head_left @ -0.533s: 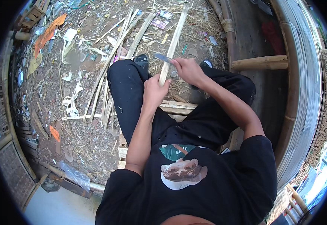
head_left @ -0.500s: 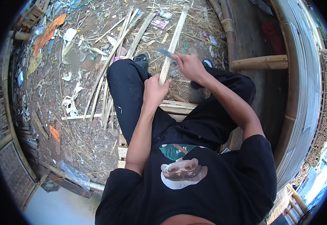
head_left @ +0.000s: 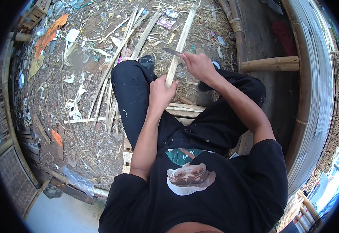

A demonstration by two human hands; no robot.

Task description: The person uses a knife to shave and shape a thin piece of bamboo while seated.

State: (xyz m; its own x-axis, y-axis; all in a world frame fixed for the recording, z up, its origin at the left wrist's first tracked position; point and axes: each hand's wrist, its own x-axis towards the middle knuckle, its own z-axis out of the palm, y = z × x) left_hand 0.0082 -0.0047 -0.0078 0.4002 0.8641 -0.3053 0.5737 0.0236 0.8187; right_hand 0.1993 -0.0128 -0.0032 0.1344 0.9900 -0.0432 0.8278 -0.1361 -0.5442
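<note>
A long pale bamboo strip [head_left: 184,37] slants up and away between my knees. Its near end is gripped by my left hand [head_left: 161,92], with the fingers closed round it. My right hand [head_left: 199,66] is closed on a knife, whose handle is hidden in the fist. The knife's blade [head_left: 171,51] points left and lies across the strip, a little beyond my left hand. Whether the edge bites into the wood I cannot tell.
More bamboo strips [head_left: 144,35] lie on the littered ground ahead and to the left. Beneath me is a slatted wooden seat [head_left: 185,110]. On my right stand a bamboo post [head_left: 270,64] laid crosswise and a bundle of thin pale strips [head_left: 313,89]. Orange scraps [head_left: 51,35] lie far left.
The knife blade has tilted, and my right hand has shifted very slightly. My left hand and the strip stay nearly in place.
</note>
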